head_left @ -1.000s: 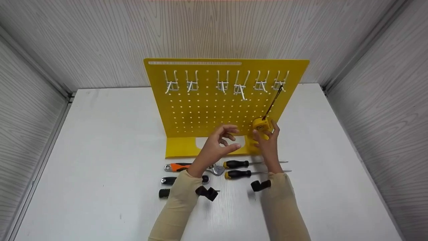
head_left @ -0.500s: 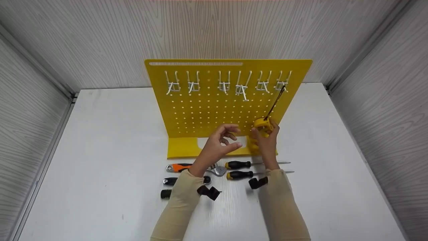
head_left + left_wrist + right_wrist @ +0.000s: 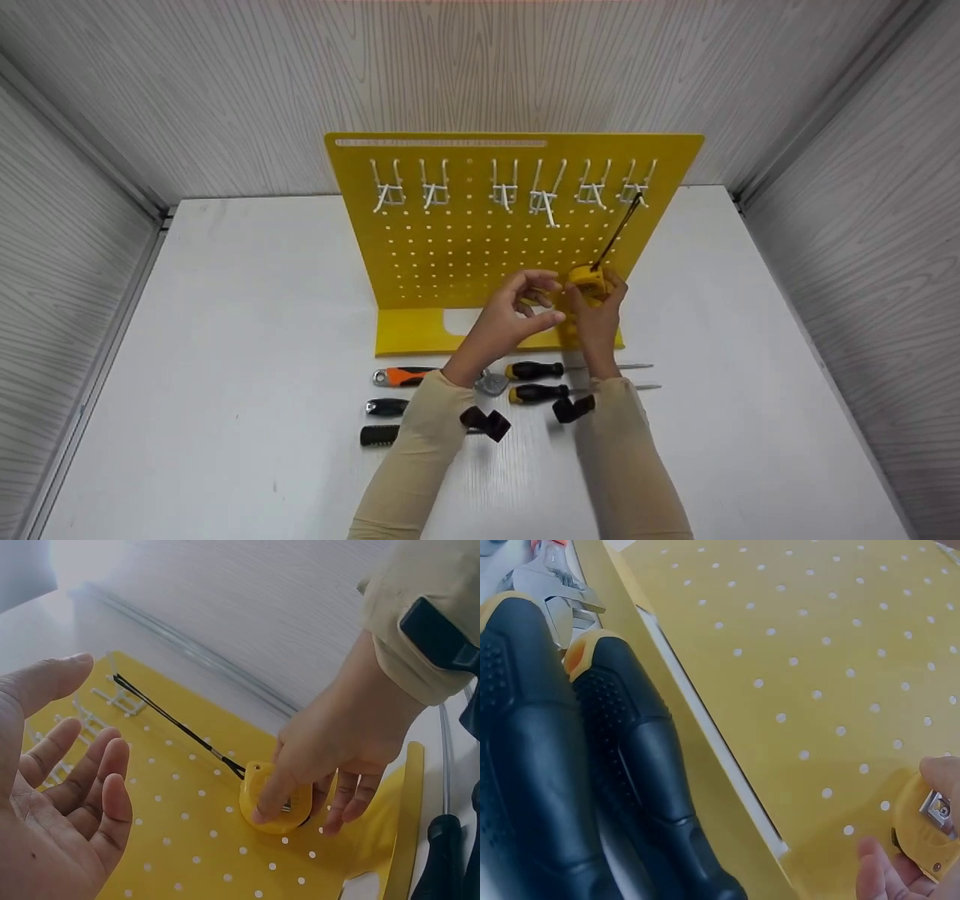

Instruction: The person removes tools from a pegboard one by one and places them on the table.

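Low on the right side of a yellow pegboard (image 3: 412, 255), a yellow tape measure (image 3: 587, 277) hangs by a thin black cord (image 3: 617, 231) looped over the rightmost white hook (image 3: 632, 192). My right hand (image 3: 598, 326) grips the tape measure. In the left wrist view its thumb lies across the front of the case, with some fingers hidden behind. To its left my left hand (image 3: 514, 315) hovers before the board, fingers loosely bent and holding nothing. The left wrist view has that hand's palm (image 3: 52, 847) apart from the tape measure.
Several other white hooks (image 3: 544, 201) carry nothing. In front of the board's base lie an orange-handled adjustable wrench (image 3: 405, 376) and two screwdrivers (image 3: 535, 370). A black-handled tool (image 3: 386, 407) and a dark ridged handle (image 3: 379, 435) are partly under the left forearm.
My left hand has shifted right, nearer to the tape measure. The right hand stays at the tape measure, its fingers drawn slightly closer round it.
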A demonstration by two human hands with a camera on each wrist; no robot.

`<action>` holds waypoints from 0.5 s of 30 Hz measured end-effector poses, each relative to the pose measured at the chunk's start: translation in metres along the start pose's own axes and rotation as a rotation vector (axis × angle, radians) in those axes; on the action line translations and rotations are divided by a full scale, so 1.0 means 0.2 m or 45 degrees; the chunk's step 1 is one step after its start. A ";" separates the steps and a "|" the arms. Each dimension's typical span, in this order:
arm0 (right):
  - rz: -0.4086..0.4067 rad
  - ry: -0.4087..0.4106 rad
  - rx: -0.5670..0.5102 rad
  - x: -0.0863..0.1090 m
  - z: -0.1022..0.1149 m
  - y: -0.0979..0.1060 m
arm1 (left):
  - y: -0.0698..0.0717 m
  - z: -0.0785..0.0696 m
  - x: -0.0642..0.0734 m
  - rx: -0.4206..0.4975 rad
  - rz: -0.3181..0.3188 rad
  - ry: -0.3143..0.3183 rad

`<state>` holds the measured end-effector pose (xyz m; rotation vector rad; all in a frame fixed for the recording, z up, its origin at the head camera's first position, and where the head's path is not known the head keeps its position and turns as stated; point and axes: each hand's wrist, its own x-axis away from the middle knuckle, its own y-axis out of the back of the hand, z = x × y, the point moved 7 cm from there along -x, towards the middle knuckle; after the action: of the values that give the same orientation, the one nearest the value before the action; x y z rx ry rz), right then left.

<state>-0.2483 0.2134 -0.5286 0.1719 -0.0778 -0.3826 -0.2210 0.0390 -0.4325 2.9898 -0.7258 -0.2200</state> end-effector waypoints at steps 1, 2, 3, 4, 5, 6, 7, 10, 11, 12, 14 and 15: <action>0.002 0.002 0.012 0.00 0.00 0.00 | -0.01 -0.01 -0.01 0.001 0.007 -0.001; 0.002 0.003 0.027 0.00 0.00 0.00 | -0.02 -0.01 -0.02 0.005 0.016 -0.002; 0.003 0.009 0.039 0.00 0.00 0.00 | -0.03 -0.02 -0.03 0.008 0.022 -0.003; 0.001 0.016 0.050 0.00 0.01 0.01 | -0.04 -0.03 -0.04 0.014 0.029 -0.006; 0.001 0.018 0.050 0.00 0.01 0.01 | -0.05 -0.03 -0.05 0.024 0.036 -0.008; 0.002 0.021 0.045 0.00 0.01 0.01 | -0.06 -0.04 -0.06 0.030 0.041 -0.011; 0.002 0.020 0.050 0.00 0.01 0.01 | -0.07 -0.05 -0.07 0.035 0.047 -0.016; 0.011 0.016 -0.001 0.01 0.00 0.02 | -0.08 -0.06 -0.10 0.051 0.057 -0.027; 0.020 0.010 -0.019 0.01 0.00 0.02 | -0.09 -0.07 -0.11 0.052 0.057 -0.031; 0.027 0.008 -0.029 0.01 0.00 0.02 | -0.09 -0.07 -0.11 0.049 0.055 -0.035; 0.040 0.004 -0.064 0.01 -0.01 0.03 | -0.09 -0.08 -0.12 0.043 0.053 -0.037; 0.049 -0.004 -0.073 0.02 -0.01 0.03 | -0.10 -0.08 -0.13 0.038 0.052 -0.039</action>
<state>-0.2423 0.2185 -0.5299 0.1132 -0.0731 -0.3462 -0.2330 0.0684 -0.4145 3.0023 -0.7996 -0.2554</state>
